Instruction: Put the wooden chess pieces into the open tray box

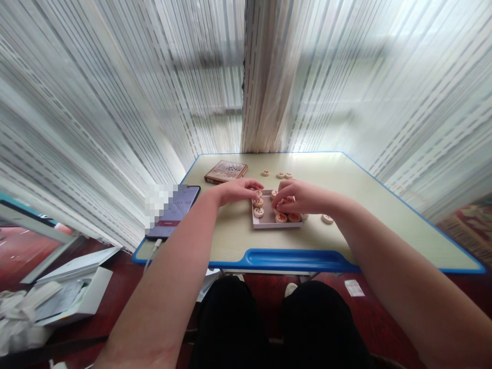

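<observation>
Round wooden Chinese chess pieces lie in a shallow white box (277, 225) on the table. Along its left wall is a short line of dark-lettered pieces, the front one a Chinese chess piece (259, 211). My left hand (241, 189) reaches over that wall, fingers apart, thumb at the pieces at the back. My right hand (294, 197) is over the box's right side, its fingers curled and pinched together on what looks like a chess piece, mostly hidden. Red-lettered pieces, among them a red-lettered piece (281, 218), show around and below the right fingers.
Behind the box are a few loose pieces (281, 175); another loose piece (327, 219) is to the right. A patterned box lid (226, 171) lies at back left. A phone (179, 207) with a cable is at the table's left edge. A blue tray rim (295, 254) borders the front.
</observation>
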Motion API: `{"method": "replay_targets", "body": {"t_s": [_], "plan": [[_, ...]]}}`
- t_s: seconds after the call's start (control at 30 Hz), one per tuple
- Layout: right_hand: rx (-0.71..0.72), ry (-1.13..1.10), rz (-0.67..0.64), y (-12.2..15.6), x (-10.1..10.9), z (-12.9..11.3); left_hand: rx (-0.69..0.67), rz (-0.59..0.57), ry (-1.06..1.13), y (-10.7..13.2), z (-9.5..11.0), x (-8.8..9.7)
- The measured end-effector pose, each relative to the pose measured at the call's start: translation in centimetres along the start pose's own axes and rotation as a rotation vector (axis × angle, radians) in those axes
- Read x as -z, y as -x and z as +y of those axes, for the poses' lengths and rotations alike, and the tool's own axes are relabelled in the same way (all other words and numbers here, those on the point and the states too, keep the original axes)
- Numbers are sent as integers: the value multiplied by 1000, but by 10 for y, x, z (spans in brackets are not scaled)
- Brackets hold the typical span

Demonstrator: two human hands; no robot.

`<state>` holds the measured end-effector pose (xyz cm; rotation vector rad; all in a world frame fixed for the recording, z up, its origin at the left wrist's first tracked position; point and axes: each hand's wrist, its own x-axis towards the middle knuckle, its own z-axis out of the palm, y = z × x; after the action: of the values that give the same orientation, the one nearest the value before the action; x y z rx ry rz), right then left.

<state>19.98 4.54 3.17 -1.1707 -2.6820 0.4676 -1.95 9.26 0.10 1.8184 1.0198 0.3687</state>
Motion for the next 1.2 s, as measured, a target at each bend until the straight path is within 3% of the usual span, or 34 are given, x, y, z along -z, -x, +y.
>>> {"method": "replay_targets", "body": {"t_s": [0.87, 0.97, 1.13, 1.2], "plan": [[-38, -92, -61, 6, 6, -8, -16, -5, 74, -3, -7, 1], [-69, -116, 25, 6, 9, -4, -16, 5, 71, -3, -6, 1], [-283, 72, 403, -3, 4, 23, 18, 33, 26, 2, 1, -2], [-368, 154, 477, -6, 2, 35, 32, 40, 10, 2, 2, -3]]}}
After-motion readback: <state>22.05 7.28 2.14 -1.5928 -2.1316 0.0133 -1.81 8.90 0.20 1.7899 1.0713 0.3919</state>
